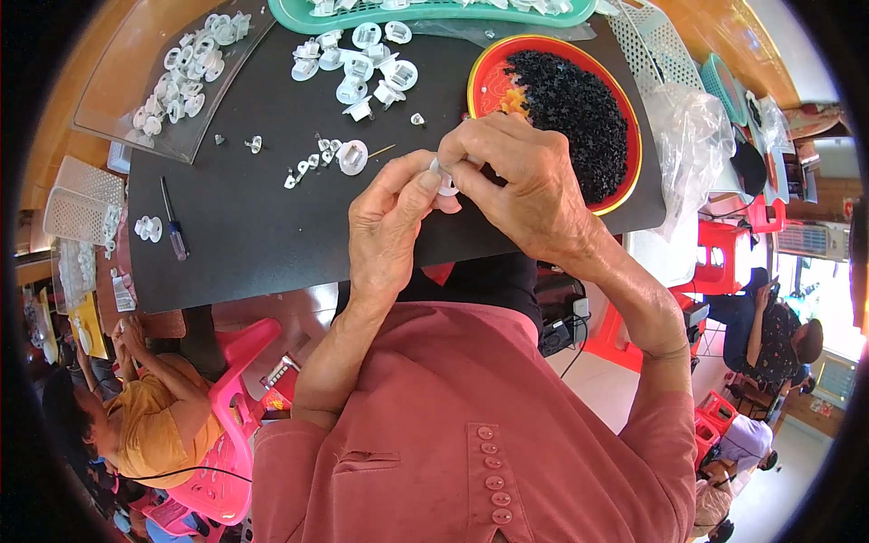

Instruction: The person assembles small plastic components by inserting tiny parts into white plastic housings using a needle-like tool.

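Over the near part of the dark table my left hand [389,217] pinches a small white plastic part [447,188] between thumb and fingers. My right hand [525,181] meets it there, thumb and forefinger closed against the top of that part. Whatever the right fingertips grip is hidden. Just left of my hands lie a round white disc piece [352,157] and a thin brass-coloured pin [382,151], beside a row of small white pieces [308,165]. Beyond my right hand sits a round red tray [484,86] holding many tiny black parts [579,109].
White round parts [355,80] are heaped at the table's far side, below a green tray [434,18]. A clear bin [204,113] stands far left; a screwdriver [175,226] lies near the left edge. A plastic bag [692,149] hangs at right. Another person [163,407] sits at left.
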Demonstrator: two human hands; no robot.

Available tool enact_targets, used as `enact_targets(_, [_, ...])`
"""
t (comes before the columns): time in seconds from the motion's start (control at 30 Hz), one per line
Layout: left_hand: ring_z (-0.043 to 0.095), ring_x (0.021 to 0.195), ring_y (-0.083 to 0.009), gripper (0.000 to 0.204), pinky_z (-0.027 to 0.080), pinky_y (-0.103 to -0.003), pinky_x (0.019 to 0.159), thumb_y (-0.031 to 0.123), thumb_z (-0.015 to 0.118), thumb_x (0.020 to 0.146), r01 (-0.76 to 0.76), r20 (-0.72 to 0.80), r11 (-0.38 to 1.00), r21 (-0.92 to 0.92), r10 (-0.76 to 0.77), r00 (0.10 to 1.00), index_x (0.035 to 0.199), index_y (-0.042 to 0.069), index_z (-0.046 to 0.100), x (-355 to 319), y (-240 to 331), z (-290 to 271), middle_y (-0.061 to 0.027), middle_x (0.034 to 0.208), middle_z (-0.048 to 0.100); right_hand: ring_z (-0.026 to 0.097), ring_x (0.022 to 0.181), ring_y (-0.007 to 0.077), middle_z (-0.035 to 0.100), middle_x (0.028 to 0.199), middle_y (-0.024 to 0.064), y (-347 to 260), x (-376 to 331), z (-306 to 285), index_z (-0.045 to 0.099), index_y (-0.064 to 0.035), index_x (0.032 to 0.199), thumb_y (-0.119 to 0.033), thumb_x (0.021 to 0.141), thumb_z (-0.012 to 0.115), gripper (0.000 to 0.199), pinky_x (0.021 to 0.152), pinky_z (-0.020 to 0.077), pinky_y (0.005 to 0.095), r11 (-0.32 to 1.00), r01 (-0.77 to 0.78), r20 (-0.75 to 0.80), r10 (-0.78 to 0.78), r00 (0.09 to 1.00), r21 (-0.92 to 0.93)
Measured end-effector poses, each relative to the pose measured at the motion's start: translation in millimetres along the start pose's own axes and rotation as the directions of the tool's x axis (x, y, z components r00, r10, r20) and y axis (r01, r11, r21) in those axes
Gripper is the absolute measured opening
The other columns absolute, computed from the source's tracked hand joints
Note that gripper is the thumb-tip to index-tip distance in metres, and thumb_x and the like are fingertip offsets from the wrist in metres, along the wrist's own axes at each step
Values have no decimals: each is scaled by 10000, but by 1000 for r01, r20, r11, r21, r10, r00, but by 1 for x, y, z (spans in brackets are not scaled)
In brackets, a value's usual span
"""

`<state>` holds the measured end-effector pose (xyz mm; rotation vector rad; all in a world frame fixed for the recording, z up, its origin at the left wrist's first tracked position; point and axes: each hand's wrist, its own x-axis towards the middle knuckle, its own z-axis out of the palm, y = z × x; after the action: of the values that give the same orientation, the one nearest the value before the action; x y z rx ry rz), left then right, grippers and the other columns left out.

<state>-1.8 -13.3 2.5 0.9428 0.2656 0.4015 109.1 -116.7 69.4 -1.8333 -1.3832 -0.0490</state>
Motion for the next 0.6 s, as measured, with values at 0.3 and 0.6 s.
enact_targets(0.3, [585,756,-112,248,473,-223,703,141,579,924,12,16,1000,23,-12,1000,1100,-32,600,-1,2,1,-65,908,621,589,571,219,568,620,98,1,-3,-5,557,-19,764,-18,759,611,55,519,452,319,979,-145,45,140,989,140])
enact_targets(0.6, [583,782,-110,245,485,-236,741,131,569,928,-61,58,994,91,56,997,1095,-47,594,-2,-1,2,-70,909,616,579,565,201,566,609,73,0,-5,-9,558,-30,769,-22,754,618,63,509,440,305,992,-96,79,90,993,82])
